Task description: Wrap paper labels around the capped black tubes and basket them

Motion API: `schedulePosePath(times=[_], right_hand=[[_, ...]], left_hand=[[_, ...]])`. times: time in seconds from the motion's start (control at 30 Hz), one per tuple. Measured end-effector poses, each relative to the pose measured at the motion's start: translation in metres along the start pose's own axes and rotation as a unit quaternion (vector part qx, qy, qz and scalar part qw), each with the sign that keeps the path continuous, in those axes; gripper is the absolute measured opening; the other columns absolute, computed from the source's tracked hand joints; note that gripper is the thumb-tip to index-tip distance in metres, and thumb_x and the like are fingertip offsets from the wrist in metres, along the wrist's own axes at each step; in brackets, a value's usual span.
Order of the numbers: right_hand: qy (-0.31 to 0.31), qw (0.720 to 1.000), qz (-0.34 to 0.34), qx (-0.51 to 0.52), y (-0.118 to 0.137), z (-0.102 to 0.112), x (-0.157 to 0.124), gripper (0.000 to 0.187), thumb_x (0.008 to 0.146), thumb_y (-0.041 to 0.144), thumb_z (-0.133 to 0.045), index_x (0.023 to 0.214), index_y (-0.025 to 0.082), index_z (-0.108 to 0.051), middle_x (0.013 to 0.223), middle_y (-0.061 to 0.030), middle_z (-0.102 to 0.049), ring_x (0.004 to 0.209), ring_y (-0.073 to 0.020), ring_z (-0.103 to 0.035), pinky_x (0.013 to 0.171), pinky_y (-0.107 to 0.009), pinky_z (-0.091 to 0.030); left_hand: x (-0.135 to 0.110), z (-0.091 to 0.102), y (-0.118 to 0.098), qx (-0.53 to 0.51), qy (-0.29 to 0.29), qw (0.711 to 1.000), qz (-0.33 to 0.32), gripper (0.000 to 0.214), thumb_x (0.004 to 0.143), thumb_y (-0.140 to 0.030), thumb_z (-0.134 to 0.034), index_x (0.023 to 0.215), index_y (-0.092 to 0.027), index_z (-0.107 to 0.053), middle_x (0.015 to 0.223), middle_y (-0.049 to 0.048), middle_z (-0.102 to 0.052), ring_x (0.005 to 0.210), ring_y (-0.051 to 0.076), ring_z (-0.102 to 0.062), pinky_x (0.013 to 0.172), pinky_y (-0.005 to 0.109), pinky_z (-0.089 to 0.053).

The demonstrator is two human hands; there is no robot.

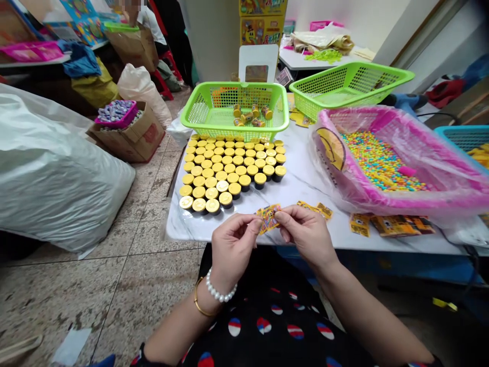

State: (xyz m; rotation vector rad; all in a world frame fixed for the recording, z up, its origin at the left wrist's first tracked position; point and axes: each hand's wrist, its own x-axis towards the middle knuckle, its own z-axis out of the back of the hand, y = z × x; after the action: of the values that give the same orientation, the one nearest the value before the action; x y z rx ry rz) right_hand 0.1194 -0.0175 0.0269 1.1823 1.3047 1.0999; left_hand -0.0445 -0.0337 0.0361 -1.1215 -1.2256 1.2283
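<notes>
At the near edge of the white marble-patterned table [191, 229], the left hand [231, 250] and right hand [305, 237] meet just above the surface, each pinching one side of a small printed wrapper [268, 218] between thumb and fingers. A pearl bracelet [219, 288] and a gold bangle [198, 300] circle the left wrist, over a black spotted garment [260, 331] on the lap. Just beyond the right hand lie loose yellow wrappers [315, 209], with a further pile [399, 225] off to the right. Ahead, black containers with gold caps [229, 171] stand packed in close rows. Behind them, a green plastic basket [234, 104] holds a few small capsules [250, 114], and a second green basket [351, 86] sits just beside it. To the right, a pink tray [328, 122] lined with clear plastic holds multicoloured candy beads [382, 160] and a small pink scoop [407, 171]. A large white sack [49, 168] slumps on the tiled floor [153, 270] at left, near a cardboard box [128, 135]. Farther back is a co-worker in a white top [147, 20].
</notes>
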Motion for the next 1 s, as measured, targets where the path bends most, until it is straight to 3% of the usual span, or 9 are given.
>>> schedulePosePath(times=[0.13,0.37,0.53,0.77,1.0], right_hand=[[-0.004,1.000,0.015,0.019,-0.008,-0.010,-0.005,0.020,0.083,0.040,-0.073,0.082,0.019,-0.071,0.047,0.0048,-0.055,0.043,-0.0100,-0.046,0.045,-0.024,-0.036],[-0.003,1.000,0.012,0.002,-0.012,-0.020,-0.006,0.019,0.081,0.037,-0.074,0.079,0.018,-0.071,0.047,0.0049,-0.055,0.043,-0.0094,-0.046,0.046,-0.024,-0.036],[0.008,0.999,0.029,-0.019,-0.014,-0.029,-0.010,0.020,0.086,0.037,-0.068,0.080,0.018,-0.071,0.048,0.0055,-0.054,0.043,-0.0088,-0.047,0.046,-0.023,-0.038],[0.023,0.979,0.139,-0.144,-0.022,-0.044,-0.020,0.011,0.089,0.028,-0.066,0.084,0.019,-0.071,0.071,0.0005,-0.066,0.054,-0.0096,-0.053,0.054,-0.024,-0.043],[0.085,0.933,0.236,-0.257,-0.022,-0.065,-0.023,0.016,0.089,0.020,-0.063,0.074,0.016,-0.067,0.064,-0.0005,-0.063,0.056,-0.0107,-0.053,0.055,-0.024,-0.041]], left_hand=[[-0.007,0.003,0.003,-0.073,-0.014,0.995,0.068,0.024,0.086,-0.039,-0.069,0.084,-0.015,-0.071,0.055,-0.0025,-0.056,0.043,0.006,-0.043,0.042,0.020,-0.032],[-0.011,0.011,0.018,-0.144,-0.048,0.984,0.094,0.028,0.080,-0.042,-0.075,0.083,-0.015,-0.069,0.052,-0.0050,-0.052,0.041,0.005,-0.041,0.039,0.017,-0.029],[-0.017,0.016,0.023,-0.132,-0.050,0.985,0.099,0.026,0.083,-0.041,-0.074,0.084,-0.015,-0.071,0.049,-0.0049,-0.050,0.041,0.004,-0.042,0.041,0.016,-0.029],[-0.028,0.028,0.021,-0.126,-0.064,0.986,0.092,0.018,0.079,-0.033,-0.078,0.091,-0.019,-0.079,0.067,-0.0015,-0.060,0.044,0.002,-0.040,0.039,0.015,-0.028],[-0.039,0.047,0.035,-0.125,-0.151,0.977,0.080,0.011,0.073,-0.026,-0.082,0.083,-0.021,-0.079,0.085,0.0003,-0.064,0.047,0.000,-0.043,0.037,0.015,-0.029]])
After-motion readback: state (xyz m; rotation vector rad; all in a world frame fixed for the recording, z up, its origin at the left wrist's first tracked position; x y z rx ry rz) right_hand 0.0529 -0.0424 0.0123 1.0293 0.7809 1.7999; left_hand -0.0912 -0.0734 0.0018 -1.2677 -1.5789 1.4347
